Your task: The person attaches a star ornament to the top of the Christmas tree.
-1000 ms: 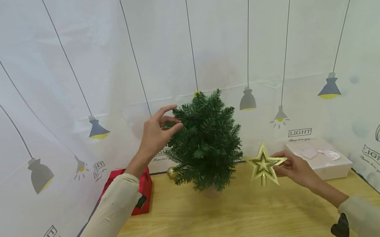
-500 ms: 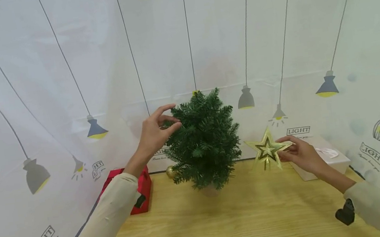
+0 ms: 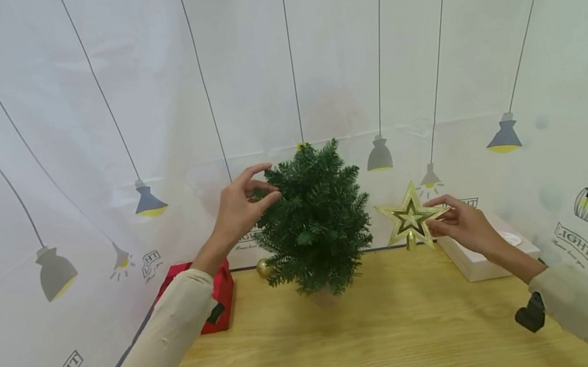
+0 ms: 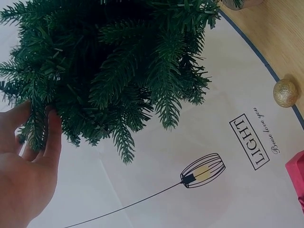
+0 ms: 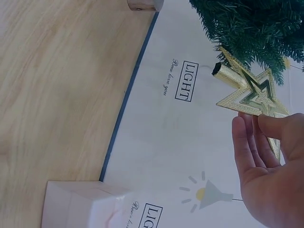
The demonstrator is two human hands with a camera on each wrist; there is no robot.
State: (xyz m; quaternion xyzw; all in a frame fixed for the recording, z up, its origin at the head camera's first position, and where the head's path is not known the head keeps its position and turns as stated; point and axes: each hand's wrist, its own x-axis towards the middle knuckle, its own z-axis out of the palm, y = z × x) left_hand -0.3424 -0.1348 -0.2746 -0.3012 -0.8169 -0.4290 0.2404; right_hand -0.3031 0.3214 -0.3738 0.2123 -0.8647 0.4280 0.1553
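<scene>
A small artificial Christmas tree (image 3: 318, 223) with green needled branches stands upright near the back of the table. At its upper left, my left hand (image 3: 243, 205) holds a branch; in the left wrist view the branch tip (image 4: 35, 118) runs between thumb and fingers. To the right of the tree, my right hand (image 3: 463, 223) pinches a gold star tree topper (image 3: 410, 218) by one point, between thumb and fingers. The star is raised above the table, its short hollow socket (image 5: 230, 76) pointing down in the head view. A gap separates star and tree in the head view.
A red box (image 3: 222, 298) stands left on the wooden table (image 3: 338, 351). One gold ball ornament (image 3: 265, 268) lies left of the tree's base. The pale pink gift box (image 3: 493, 253) at the right is partly behind my right hand. A lamp-printed backdrop (image 3: 259, 89) surrounds the table.
My right hand has moved slightly right and then up with the star, turning it a little. My left hand stays at the same branch.
</scene>
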